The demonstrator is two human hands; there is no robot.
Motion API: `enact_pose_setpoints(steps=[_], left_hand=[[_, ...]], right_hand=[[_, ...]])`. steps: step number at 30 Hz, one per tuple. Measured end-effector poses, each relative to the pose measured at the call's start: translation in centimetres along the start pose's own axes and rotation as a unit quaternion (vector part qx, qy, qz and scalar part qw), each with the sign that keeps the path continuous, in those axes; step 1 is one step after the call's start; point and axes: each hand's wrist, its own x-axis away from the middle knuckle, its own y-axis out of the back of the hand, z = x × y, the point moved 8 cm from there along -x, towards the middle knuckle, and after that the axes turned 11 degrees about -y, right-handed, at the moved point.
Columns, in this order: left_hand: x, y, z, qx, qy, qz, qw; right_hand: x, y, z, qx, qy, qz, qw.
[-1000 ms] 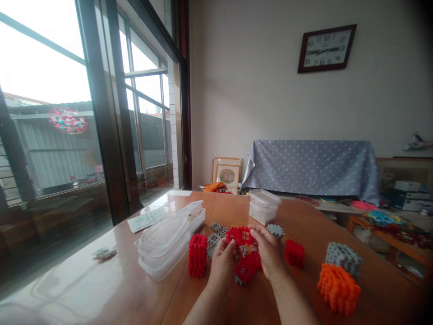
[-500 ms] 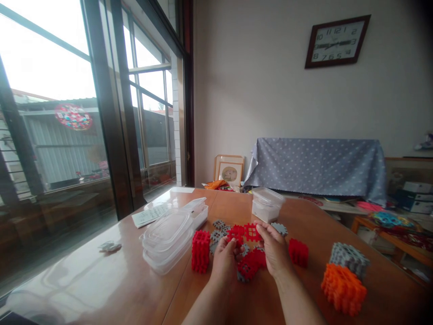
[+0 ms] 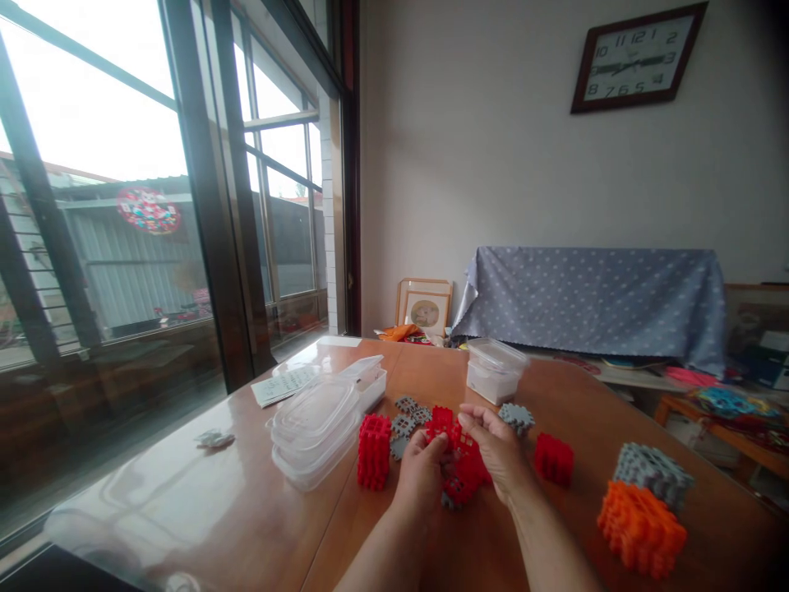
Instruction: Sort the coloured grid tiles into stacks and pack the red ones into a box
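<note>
I see left hand (image 3: 422,475) and right hand (image 3: 498,457) both pinched onto red lattice pieces (image 3: 449,425), red cube (image 3: 374,450) just left

Red, grey, orange blocks (image 3: 641,528); polka-dotted grey cloth (image 3: 592,298).

Bright window (image 3: 92,164) glare (left), edges seemingly warped

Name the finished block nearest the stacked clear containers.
The tall red block, just right of the containers; the small red cube, grey cube and orange cube lie farther right.
</note>
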Motion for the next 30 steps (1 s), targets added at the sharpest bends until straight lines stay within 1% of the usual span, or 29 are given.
enact_pose_setpoints(steps=[3,6,9,13,15,18,20,22,24,27,30], left_hand=[[0.0,0.4,0.2,0.032,0.017,-0.037,0.999],[0.1,0.5,0.4,0.044,0.032,-0.052,0.997],[0.3,0.3,0.5,0.027,0.040,-0.045,0.998],[0.6,-0.4,0.7,-0.009,0.044,-0.003,0.999],[0.5,-0.5,0.7,-0.007,0.040,0.003,0.999],[0.2,0.0,0.5,0.019,0.020,-0.030,0.999],[-0.1,0.4,0.3,0.040,0.011,-0.058,0.997],[-0.3,0.8,0.2,0.055,0.009,-0.078,0.995],[-0.3,1.0,0.2,0.064,0.012,-0.090,0.994],[-0.2,1.0,0.1,0.072,0.017,-0.091,0.993],[-0.2,0.9,0.0,0.083,0.007,-0.085,0.993]], right_hand=[[-0.2,0.1,-0.5,-0.024,0.003,-0.010,1.000],[-0.4,0.2,-1.0,-0.022,0.004,-0.014,1.000],[-0.6,0.3,-1.1,0.008,0.015,-0.027,0.999],[-0.5,0.2,-0.9,0.060,0.034,-0.034,0.997],[-0.5,0.0,-0.8,0.060,0.036,-0.034,0.997],[-0.4,0.3,-0.7,0.026,0.031,-0.051,0.998],[-0.4,0.8,-0.6,0.030,0.023,-0.077,0.996],[-0.4,1.1,-0.3,0.076,0.036,-0.098,0.992],[-0.2,0.9,0.3,0.151,0.081,-0.101,0.980],[0.4,-0.2,1.1,0.259,0.153,-0.083,0.950],[1.0,-1.1,1.1,0.318,0.180,-0.068,0.929]])
